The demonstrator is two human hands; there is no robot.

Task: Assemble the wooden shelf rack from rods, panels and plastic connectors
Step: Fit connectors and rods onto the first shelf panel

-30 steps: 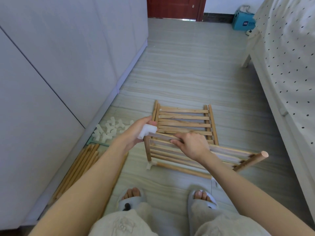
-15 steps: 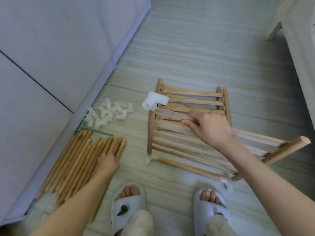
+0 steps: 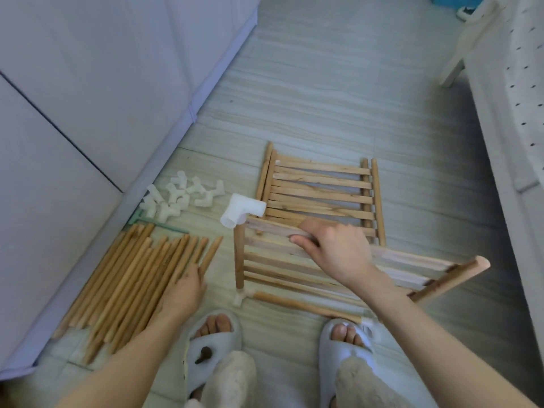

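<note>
1. Down at lower left of centre: left hand (image 3: 184,291) resting on the near ends of the loose wooden rods (image 3: 129,285), fingers pointed into the pile; whether any rod is actually gripped cannot be told, fingertips hidden among the rods.
2. Right of centre: right hand (image 3: 332,251) curled over the top slat of the raised slatted panel (image 3: 282,254), thumb under the slat's near edge, fingers wrapped over the far side, holding it.
3. At the panel's upper left corner: white elbow connector (image 3: 241,212) capped on the end of the upright left rod, one open socket facing down and left.
4. Along the panel's bottom edge: a rod lying on the floor, a small white connector (image 3: 242,297) at its left end and another by the right slipper.
5. Far right of centre: thick rod end (image 3: 479,265) of the same frame, jutting up and to the right.
6. Above the hand, centre of frame: second slatted panel (image 3: 321,189) flat on the floor, just behind the raised one.
7. Left of centre, against the cabinet base: heap of spare white connectors (image 3: 176,198), just above the rod pile.
8. Bottom of frame: two pale slippers (image 3: 213,348) on the tiled floor (image 3: 338,98); dotted bedding (image 3: 527,92) at upper right.
</note>
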